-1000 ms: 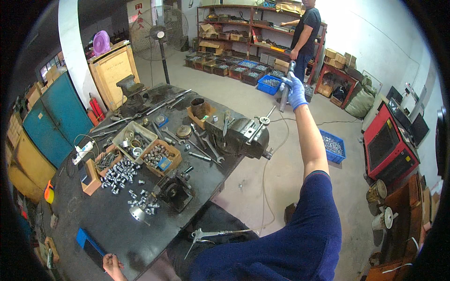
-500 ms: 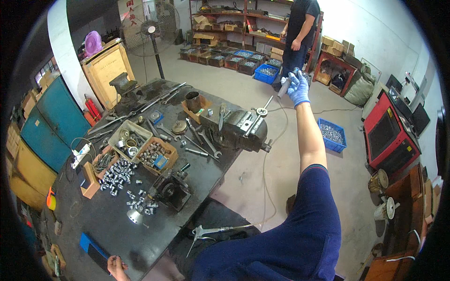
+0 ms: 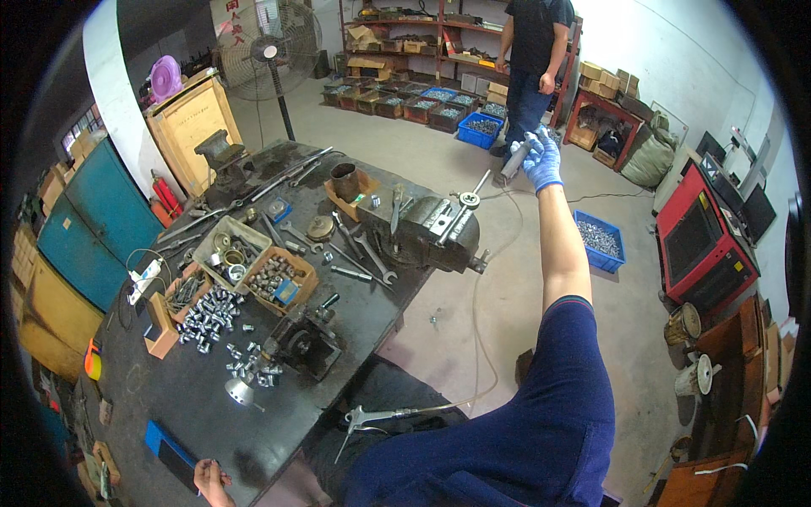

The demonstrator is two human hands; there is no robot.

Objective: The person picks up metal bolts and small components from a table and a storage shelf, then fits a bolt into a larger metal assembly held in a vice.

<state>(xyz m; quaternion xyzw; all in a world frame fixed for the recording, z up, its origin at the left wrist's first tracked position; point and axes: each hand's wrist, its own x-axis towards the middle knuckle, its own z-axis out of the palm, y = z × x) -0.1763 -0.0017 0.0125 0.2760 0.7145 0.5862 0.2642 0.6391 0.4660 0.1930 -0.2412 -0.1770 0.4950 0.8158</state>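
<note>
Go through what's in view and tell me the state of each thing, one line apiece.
Right hand: gloved in blue, raised at arm's length, gripping a grey metal bar.
Grey metal bar: held tilted, clear of the bench.
Left hand: bare, resting at the workbench edge, holding nothing.
Bench vise: mounted on the workbench, nothing clamped that I can see.
Pedestal fan: upright; running or not, cannot tell.
Air blow gun: lying loose, hose attached.

Even bright indoor light, soft shadows, sharp centre — fisheye bending, black vignette at rim.
</note>
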